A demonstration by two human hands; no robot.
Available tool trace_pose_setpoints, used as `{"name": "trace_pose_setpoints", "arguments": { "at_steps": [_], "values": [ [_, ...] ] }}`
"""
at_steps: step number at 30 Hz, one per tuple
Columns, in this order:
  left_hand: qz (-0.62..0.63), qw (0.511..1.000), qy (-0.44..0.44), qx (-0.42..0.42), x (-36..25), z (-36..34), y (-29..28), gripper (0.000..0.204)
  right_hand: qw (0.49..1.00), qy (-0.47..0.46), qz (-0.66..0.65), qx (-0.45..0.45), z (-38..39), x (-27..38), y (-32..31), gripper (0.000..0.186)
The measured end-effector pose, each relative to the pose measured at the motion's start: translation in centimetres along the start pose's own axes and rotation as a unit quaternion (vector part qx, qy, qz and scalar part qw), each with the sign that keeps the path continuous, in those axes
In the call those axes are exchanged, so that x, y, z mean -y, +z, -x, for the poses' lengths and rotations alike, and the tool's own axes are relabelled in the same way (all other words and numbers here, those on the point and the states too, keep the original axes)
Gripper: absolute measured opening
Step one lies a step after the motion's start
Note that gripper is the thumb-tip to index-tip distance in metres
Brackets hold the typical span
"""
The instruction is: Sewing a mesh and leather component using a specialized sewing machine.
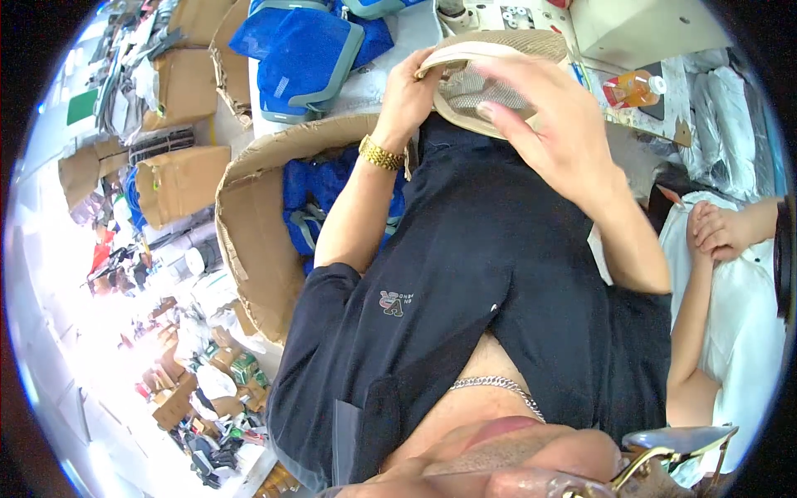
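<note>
A beige mesh piece (pixel 466 93) with a cream bound edge curves open in front of me, at the table's near edge. My left hand (pixel 408 98), with a gold watch on its wrist, pinches the left end of that bound edge. Over the right part of the mesh piece is my right hand (pixel 558 124), somewhat blurred. Its thumb and fingers are apart, and nothing shows between them. Whether its fingertips touch the mesh I cannot tell. Blue mesh pieces (pixel 300 66) with grey trim lie on the table, left of my left hand.
A cardboard box (pixel 259 241) holding blue pieces stands by my left arm. On the table's right are an orange-coloured bottle (pixel 633 88) and a pale machine body (pixel 643 31). Another person's clasped hands (pixel 721 231) are at the right. More cartons (pixel 181 184) stand far left.
</note>
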State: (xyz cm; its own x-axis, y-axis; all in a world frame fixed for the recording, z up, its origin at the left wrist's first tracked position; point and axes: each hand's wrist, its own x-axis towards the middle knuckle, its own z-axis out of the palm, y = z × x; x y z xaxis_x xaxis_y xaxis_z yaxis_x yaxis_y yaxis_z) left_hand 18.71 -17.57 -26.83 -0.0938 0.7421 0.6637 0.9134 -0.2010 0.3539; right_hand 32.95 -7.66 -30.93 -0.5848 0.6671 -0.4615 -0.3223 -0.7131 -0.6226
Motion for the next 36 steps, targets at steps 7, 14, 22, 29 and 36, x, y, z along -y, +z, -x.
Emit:
{"name": "trace_pose_setpoints", "arguments": {
  "at_steps": [7,14,22,29,36],
  "values": [
    [0.24,0.918,-0.254,-0.189,0.2,-3.1,-0.9,0.01,0.997,-0.05,-0.024,0.058,1.4,3.4,0.3,0.032],
    [-0.009,0.991,-0.135,-0.022,-7.2,-4.4,-3.8,0.036,0.996,-0.017,0.063,0.059,1.2,5.0,3.2,0.025],
    [0.436,0.802,-0.404,0.053,-0.2,6.9,5.3,0.032,0.811,-0.079,0.46,0.354,0.2,3.8,-0.6,0.03],
    [0.344,0.814,-0.468,0.012,-2.0,12.0,10.4,0.02,0.62,-0.301,0.649,0.322,6.0,3.9,-4.0,0.035],
    [0.101,0.938,-0.328,0.051,-2.7,12.9,8.5,0.035,0.499,-0.431,0.739,0.139,4.4,-1.4,-7.7,0.058]
  ]
}}
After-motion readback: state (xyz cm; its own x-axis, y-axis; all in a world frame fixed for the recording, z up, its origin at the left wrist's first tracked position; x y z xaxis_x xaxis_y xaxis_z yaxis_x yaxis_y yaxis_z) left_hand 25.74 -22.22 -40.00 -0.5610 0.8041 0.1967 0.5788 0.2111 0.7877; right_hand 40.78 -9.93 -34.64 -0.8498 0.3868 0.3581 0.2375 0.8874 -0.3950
